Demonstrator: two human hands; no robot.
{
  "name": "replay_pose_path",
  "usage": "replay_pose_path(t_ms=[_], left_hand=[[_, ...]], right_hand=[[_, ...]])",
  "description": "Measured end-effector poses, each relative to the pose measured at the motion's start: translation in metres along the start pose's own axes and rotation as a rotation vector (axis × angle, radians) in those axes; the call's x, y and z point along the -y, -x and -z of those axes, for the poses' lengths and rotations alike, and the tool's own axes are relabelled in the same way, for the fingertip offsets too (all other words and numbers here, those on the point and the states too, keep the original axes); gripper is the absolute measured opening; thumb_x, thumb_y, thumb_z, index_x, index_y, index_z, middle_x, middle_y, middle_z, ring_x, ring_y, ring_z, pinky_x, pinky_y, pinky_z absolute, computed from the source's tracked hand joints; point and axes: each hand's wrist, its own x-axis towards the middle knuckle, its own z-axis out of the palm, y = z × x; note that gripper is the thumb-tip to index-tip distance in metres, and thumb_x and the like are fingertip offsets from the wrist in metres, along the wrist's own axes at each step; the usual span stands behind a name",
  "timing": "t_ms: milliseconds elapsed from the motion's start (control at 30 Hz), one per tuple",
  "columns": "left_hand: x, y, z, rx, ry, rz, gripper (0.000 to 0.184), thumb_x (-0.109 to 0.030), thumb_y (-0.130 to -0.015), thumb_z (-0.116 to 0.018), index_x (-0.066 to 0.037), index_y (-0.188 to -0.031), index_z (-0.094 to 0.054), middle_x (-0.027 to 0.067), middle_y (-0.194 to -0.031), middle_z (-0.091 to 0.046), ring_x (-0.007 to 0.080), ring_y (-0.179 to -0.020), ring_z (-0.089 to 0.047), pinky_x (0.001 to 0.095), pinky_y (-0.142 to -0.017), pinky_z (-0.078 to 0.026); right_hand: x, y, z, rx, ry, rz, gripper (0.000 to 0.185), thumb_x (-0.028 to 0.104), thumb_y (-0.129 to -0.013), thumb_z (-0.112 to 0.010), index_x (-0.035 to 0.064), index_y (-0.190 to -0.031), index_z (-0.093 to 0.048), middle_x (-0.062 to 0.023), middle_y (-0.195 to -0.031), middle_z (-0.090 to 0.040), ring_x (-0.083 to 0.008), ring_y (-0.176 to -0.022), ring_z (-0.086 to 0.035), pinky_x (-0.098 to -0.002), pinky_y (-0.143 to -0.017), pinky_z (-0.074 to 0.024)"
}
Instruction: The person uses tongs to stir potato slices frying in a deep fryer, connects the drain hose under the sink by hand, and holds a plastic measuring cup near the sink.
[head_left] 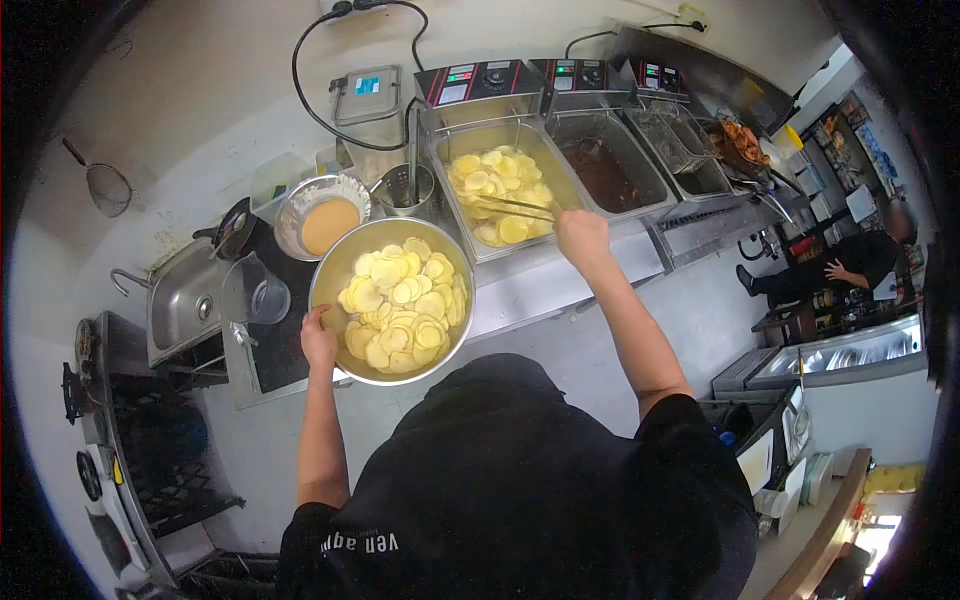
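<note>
A large steel bowl (462, 330) full of sliced potatoes (400, 300) is tilted slightly at the counter's front edge. My left hand (319, 340) grips its left rim. In my right hand (583, 240) is a pair of metal tongs (520, 208), whose far end reaches over the left fryer (470, 138). Pale yellow slices (500, 175) lie in that fryer's liquid, below and around the tongs. The tips of the tongs are too small to make out.
Behind the bowl are a bowl of orange batter (331, 226) and a steel container (405, 190). Two more fryers (612, 165) stand right of the first. A sink (185, 300) is at left. Another person (850, 265) stands far right.
</note>
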Motion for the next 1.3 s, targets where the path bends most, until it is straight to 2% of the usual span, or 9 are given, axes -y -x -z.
replay_pose_path(t_ms=[133, 433, 500, 600, 700, 800, 1033, 1100, 1300], left_hand=[[0.001, 0.0, 0.002, 0.03, 0.001, 0.047, 0.04, 0.006, -0.069, -0.047, -0.01, -0.101, -0.063, 0.0144, -0.087, -0.058, 0.0308, -0.078, -0.058, 0.0386, -0.07, -0.046], [-0.001, -0.001, 0.002, 0.036, -0.032, 0.055, 0.039, 0.006, -0.07, -0.047, -0.011, -0.102, -0.064, 0.0151, -0.087, -0.057, 0.0324, -0.079, -0.058, 0.0402, -0.071, -0.046], [-0.003, -0.001, 0.002, 0.065, -0.049, 0.076, 0.038, 0.005, -0.072, -0.047, -0.012, -0.101, -0.064, 0.0158, -0.09, -0.058, 0.0332, -0.082, -0.059, 0.0405, -0.072, -0.046], [0.004, -0.001, -0.003, 0.022, -0.005, 0.026, 0.036, 0.004, -0.074, -0.046, -0.011, -0.101, -0.064, 0.0171, -0.094, -0.059, 0.0343, -0.088, -0.059, 0.0405, -0.076, -0.046], [0.006, -0.001, -0.005, -0.037, -0.018, -0.053, 0.037, 0.006, -0.073, -0.045, -0.008, -0.102, -0.063, 0.0154, -0.087, -0.059, 0.0302, -0.077, -0.058, 0.0366, -0.072, -0.046], [0.0, -0.001, 0.001, 0.037, 0.025, 0.082, 0.036, 0.004, -0.076, -0.045, -0.012, -0.102, -0.063, 0.0181, -0.095, -0.058, 0.0349, -0.088, -0.058, 0.0414, -0.076, -0.046], [-0.007, -0.001, 0.005, 0.078, -0.021, 0.109, 0.039, 0.006, -0.074, -0.044, -0.011, -0.103, -0.063, 0.0165, -0.094, -0.058, 0.0345, -0.086, -0.058, 0.041, -0.075, -0.046], [-0.006, -0.001, 0.005, 0.101, -0.007, 0.13, 0.039, 0.006, -0.074, -0.044, -0.011, -0.103, -0.063, 0.0161, -0.094, -0.058, 0.0346, -0.086, -0.058, 0.0412, -0.075, -0.046], [0.005, -0.001, -0.003, -0.013, 0.02, -0.009, 0.039, 0.006, -0.071, -0.043, -0.009, -0.101, -0.064, 0.0156, -0.09, -0.059, 0.0302, -0.082, -0.059, 0.0365, -0.074, -0.046]], right_hand=[[-0.005, 0.002, 0.017, -0.047, -0.076, -0.056, 0.009, 0.012, -0.074, -0.057, 0.0081, -0.073, -0.066, -0.0131, -0.068, -0.065, -0.03, -0.066, -0.066, -0.0399, -0.058, -0.0523], [-0.032, 0.01, 0.039, 0.131, -0.104, -0.11, 0.015, 0.013, -0.073, -0.056, 0.0037, -0.076, -0.068, -0.0185, -0.075, -0.066, -0.0348, -0.07, -0.065, -0.0438, -0.064, -0.0525], [-0.031, 0.0, 0.056, 0.285, -0.076, -0.192, 0.023, 0.022, -0.073, -0.065, 0.0081, -0.092, -0.068, -0.017, -0.077, -0.066, -0.0345, -0.08, -0.064, -0.0432, -0.073, -0.051], [-0.033, -0.014, 0.036, 0.178, -0.141, -0.225, 0.024, 0.024, -0.074, -0.065, 0.0055, -0.088, -0.068, -0.0185, -0.078, -0.065, -0.0353, -0.079, -0.064, -0.0439, -0.072, -0.0512], [-0.016, -0.02, 0.02, 0.179, -0.127, -0.206, 0.025, 0.026, -0.074, -0.064, 0.0046, -0.085, -0.069, -0.0198, -0.078, -0.065, -0.0359, -0.079, -0.064, -0.0443, -0.072, -0.0511], [-0.004, -0.021, 0.007, 0.21, -0.151, -0.131, 0.024, 0.026, -0.073, -0.064, 0.0045, -0.083, -0.069, -0.021, -0.078, -0.064, -0.0363, -0.079, -0.064, -0.044, -0.073, -0.051], [-0.044, -0.022, 0.053, 0.238, -0.126, -0.207, 0.023, 0.028, -0.072, -0.065, 0.0095, -0.084, -0.07, -0.0172, -0.081, -0.066, -0.0339, -0.08, -0.064, -0.0425, -0.075, -0.0506], [-0.051, -0.017, 0.079, 0.343, -0.147, -0.233, 0.025, 0.028, -0.073, -0.065, 0.0103, -0.09, -0.07, -0.017, -0.089, -0.067, -0.0336, -0.087, -0.064, -0.043, -0.078, -0.0504], [-0.066, 0.006, 0.07, 0.373, -0.209, -0.308, 0.027, 0.03, -0.075, -0.065, 0.0092, -0.091, -0.07, -0.0198, -0.087, -0.066, -0.0358, -0.087, -0.063, -0.0439, -0.077, -0.0497]])
